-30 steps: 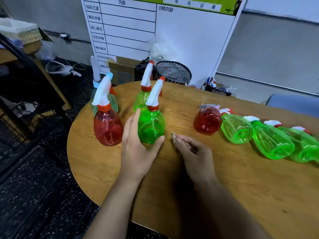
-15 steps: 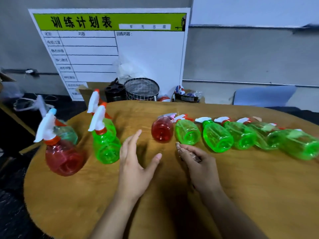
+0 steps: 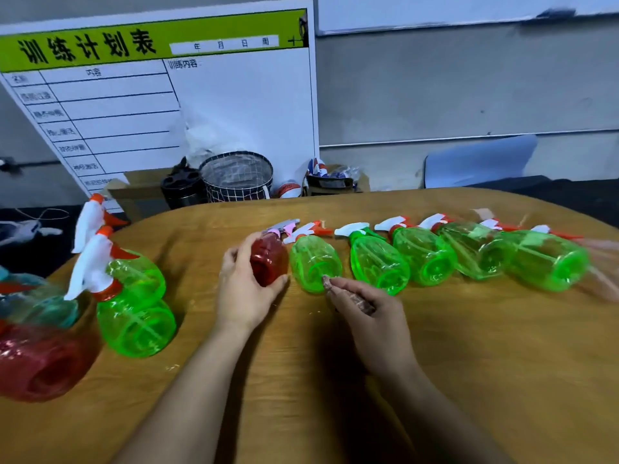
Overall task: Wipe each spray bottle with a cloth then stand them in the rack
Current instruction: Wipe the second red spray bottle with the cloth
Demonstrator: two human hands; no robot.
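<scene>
Two hands work at the wooden table [image 3: 469, 346]. Left hand [image 3: 246, 289] curls round the lying red spray bottle [image 3: 269, 262], fingers over its far side, thumb under its base. Right hand [image 3: 371, 313] pinches a small brownish cloth [image 3: 348, 294], just beside the next green spray bottle [image 3: 315, 262]. More green bottles [image 3: 428, 256] lie in a row to the right. Upright bottles [image 3: 134, 309] stand at far left, approx. at the table edge.
</scene>
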